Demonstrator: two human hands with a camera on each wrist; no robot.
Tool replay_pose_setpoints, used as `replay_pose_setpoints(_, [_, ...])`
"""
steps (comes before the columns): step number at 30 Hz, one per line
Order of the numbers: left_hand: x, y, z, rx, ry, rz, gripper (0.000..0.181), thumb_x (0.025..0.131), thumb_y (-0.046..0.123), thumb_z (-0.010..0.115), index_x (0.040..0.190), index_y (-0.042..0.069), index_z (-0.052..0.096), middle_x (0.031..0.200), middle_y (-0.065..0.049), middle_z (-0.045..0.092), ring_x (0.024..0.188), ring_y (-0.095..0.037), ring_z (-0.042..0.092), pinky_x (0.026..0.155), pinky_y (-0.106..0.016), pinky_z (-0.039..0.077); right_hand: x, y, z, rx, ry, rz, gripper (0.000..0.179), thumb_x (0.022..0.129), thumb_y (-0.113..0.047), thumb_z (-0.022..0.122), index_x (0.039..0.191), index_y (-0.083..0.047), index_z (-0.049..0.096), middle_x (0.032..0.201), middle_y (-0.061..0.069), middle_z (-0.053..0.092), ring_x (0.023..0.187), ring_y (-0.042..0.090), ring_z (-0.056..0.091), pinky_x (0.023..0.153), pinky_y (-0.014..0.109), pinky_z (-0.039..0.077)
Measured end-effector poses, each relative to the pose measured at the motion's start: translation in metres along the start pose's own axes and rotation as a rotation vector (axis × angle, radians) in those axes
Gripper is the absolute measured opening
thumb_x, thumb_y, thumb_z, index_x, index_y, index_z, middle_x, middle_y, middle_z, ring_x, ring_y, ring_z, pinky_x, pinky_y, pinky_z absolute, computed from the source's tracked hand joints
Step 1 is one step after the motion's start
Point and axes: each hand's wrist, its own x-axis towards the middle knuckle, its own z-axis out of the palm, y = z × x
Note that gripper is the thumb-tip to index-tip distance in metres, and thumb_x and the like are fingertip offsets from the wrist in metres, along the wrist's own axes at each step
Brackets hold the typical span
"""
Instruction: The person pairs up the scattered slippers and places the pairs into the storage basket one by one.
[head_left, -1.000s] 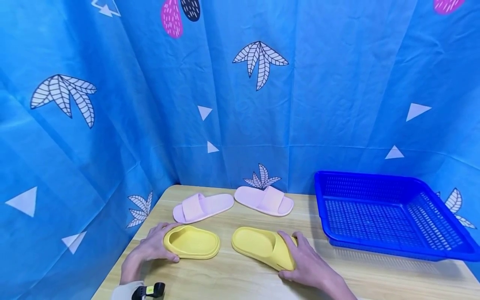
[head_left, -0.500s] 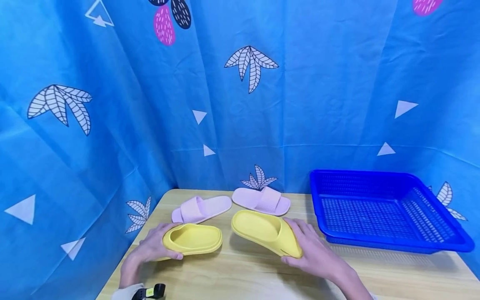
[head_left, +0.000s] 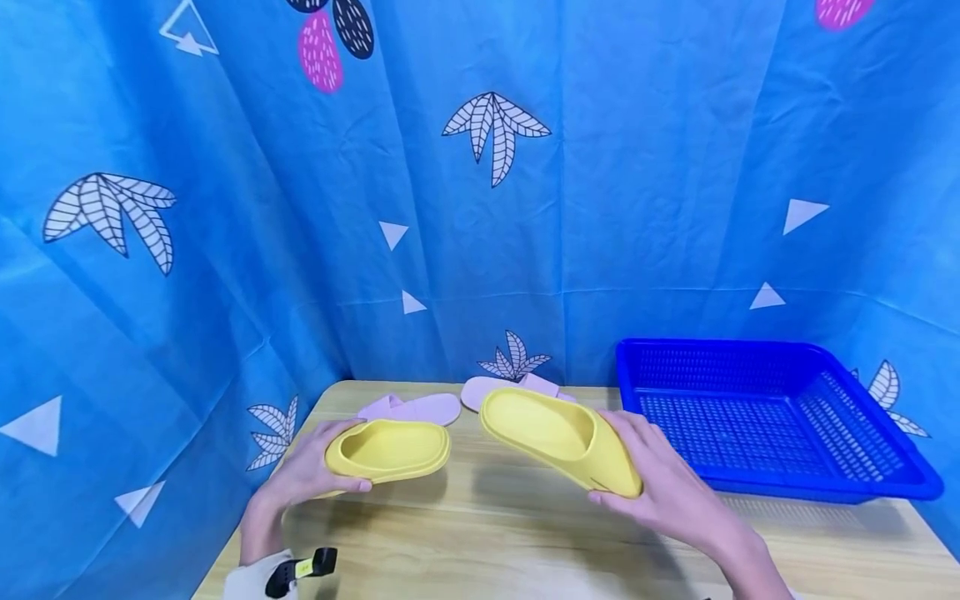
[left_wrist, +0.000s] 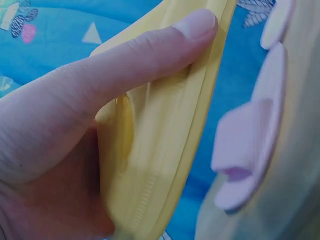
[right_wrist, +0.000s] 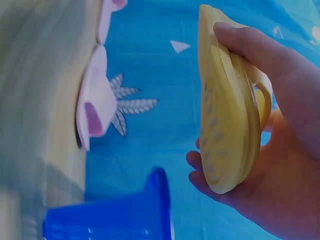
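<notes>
**Left hand [head_left: 311, 471] grasping the left slipper [head_left: 393, 450], right hand [head_left: 667, 483] grasping the right slipper [head_left: 551, 429]**

Both yellow slippers are hanging above the table [head_left: 450, 537], casting shadows on it. Left of centre in the lower head view, the left hand is spreading only as wide as its slipper's outer end: the thumb is pressing along the near side, while the other fingers are mostly disappearing behind. Right of centre, the right hand is clasping a closed toe; in the right wrist view the thumb is lying on one side and fingertips are showing round the opposite one. Neither hand is letting go.

The hands are probably taking the outer ends because those are nearest each arm; this is leaving the free ends pointing inward, apart from one another. The right slipper is tilting, its free end rising toward the upper left, perhaps following the wrist's angle.

Farther back, one pink slipper [head_left: 423, 409] and its mate [head_left: 480, 389] are lying near the table's far edge, partly hidden by the yellow two, seemingly arranged as a pair. The basket [head_left: 720, 364] is standing at the lower right, likely set aside to leave the slippers their own space.
</notes>
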Motion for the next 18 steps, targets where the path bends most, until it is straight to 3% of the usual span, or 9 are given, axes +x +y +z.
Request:
replay_pose_setpoints(5, [0.012,0.016,-0.004,-0.038,0.037,0.042,0.096,0.065,0.043,0.098,0.145,0.011,0.055,0.134,-0.007,0.06,0.115,-0.027,0.054,0.091,-0.049,0.043,0.0,0.006,-0.016,-0.025,0.037,0.001,0.099,0.076,-0.054,0.088,0.157,-0.023,0.04,0.139,0.002,0.053,0.108,0.015,0.05,0.076,0.04,0.048])
replay_pose_setpoints(10, [0.023,0.034,-0.005,-0.061,0.054,0.055,0.095,0.067,0.043,0.097,0.146,0.015,0.054,0.134,-0.002,0.058,0.116,-0.023,0.05,0.091,-0.047,0.043,-0.002,0.011,-0.028,-0.048,0.059,0.0,0.1,0.075,-0.053,0.089,0.158,-0.026,0.039,0.139,-0.002,0.053,0.107,0.012,0.048,0.074,0.038,0.046])
replay_pose_setpoints(14, [0.029,0.05,-0.005,-0.045,0.092,0.06,0.095,0.066,0.048,0.096,0.146,0.016,0.054,0.134,-0.003,0.056,0.117,-0.023,0.047,0.092,-0.048,0.043,-0.005,0.016,-0.037,-0.078,0.092,-0.022,0.104,0.069,-0.047,0.095,0.157,-0.026,0.042,0.137,-0.005,0.054,0.108,0.009,0.047,0.074,0.037,0.047])
replay_pose_setpoints(18, [0.034,0.064,-0.006,0.0,0.143,0.11,0.095,0.064,0.052,0.095,0.144,0.018,0.056,0.135,-0.003,0.057,0.119,-0.023,0.047,0.091,-0.049,0.041,-0.007,0.021,-0.044,-0.113,0.117,-0.046,0.107,0.064,-0.039,0.099,0.155,-0.022,0.045,0.137,-0.006,0.055,0.112,0.009,0.047,0.078,0.037,0.045])
